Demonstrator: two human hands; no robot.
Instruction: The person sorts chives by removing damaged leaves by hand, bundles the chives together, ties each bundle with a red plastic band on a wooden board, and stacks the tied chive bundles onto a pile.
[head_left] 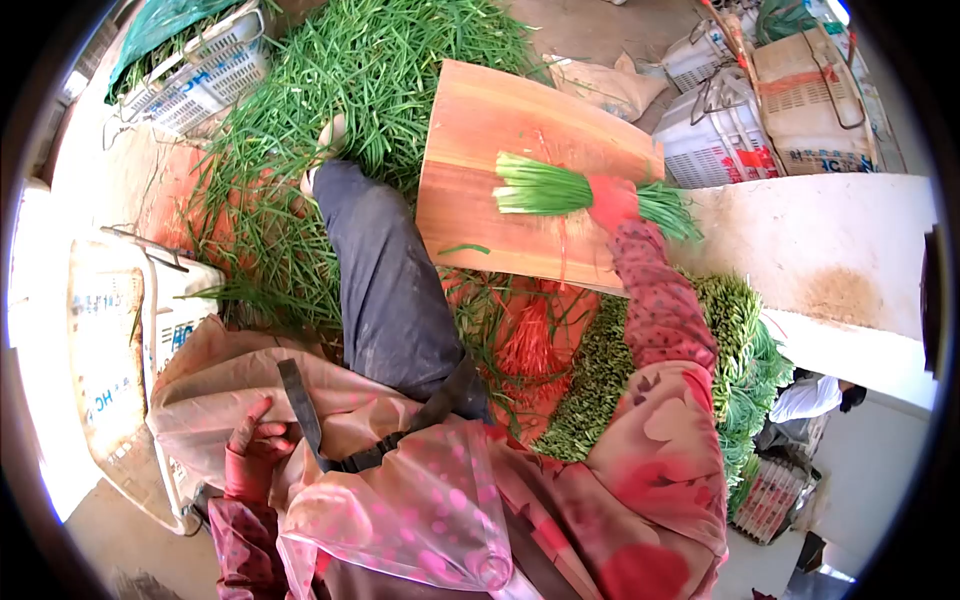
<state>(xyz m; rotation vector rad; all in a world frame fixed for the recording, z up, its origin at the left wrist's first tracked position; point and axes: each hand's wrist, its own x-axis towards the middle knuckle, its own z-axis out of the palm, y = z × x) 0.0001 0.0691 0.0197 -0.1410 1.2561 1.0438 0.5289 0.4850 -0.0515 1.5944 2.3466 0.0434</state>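
Note:
My right hand point(612, 203), in a red glove, is closed around a bunch of garlic chives point(545, 186) lying across a wooden board point(470, 120). The pale cut ends point left and the green leaf tips stick out on the right. A red strand point(562, 245) hangs below the bunch on the board, near a loose piece of green leaf point(464, 248). At the lower left, my left hand point(262, 432) rests by the pinkish apron point(220, 385), its fingers loosely bent and apart with nothing seen in them.
A large heap of loose green leaves point(380, 60) spreads beyond my leg point(385, 270). Red ties point(540, 345) lie below the board, beside stacked bundles point(590, 385). White crates point(715, 130) stand at the upper right, another crate point(110, 360) at left. A person point(808, 398) is at far right.

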